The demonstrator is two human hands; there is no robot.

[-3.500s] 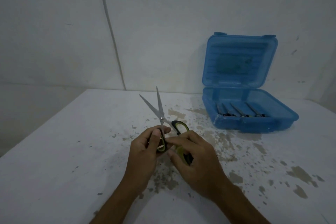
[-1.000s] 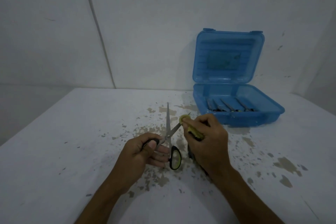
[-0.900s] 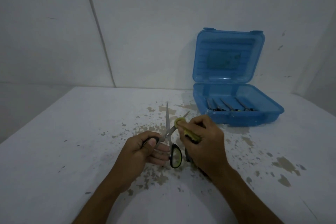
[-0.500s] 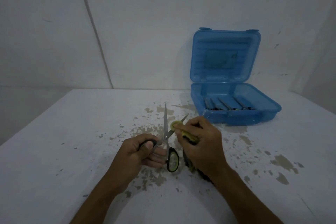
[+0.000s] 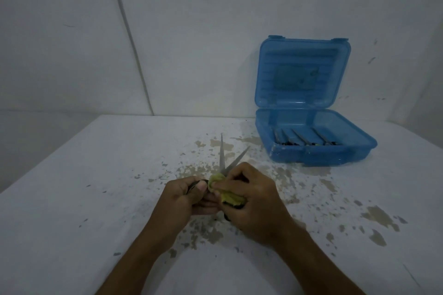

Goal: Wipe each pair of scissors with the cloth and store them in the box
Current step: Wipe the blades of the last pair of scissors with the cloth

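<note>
the left hand is curled around the dark handle of the scissors and holds them just above the table. the right hand is right beside it, almost touching, and its fingers pinch a small yellow-green cloth. the cloth is bunched up and pressed against the scissors down low, near where the two blades meet. the blades are open a bit, like a thin letter v, and they point away from the person toward the wall.

the blue box sits well apart, off to the right and farther back on the table. its lid stands up and leans near the wall. inside the box i can see a few long dark things lying in a row. they look like other scissors put away already, but it is dim in there and i cannot count them for sure.

so i think this job is far along. some scissors seem to be wiped and stored. this pair is in the middle of its wipe, and the cloth has to go up the blades to the tips. after that the blades need to be closed and the pair put in the box. i see no other scissors waiting on the table, so this may be the last pair.
</note>
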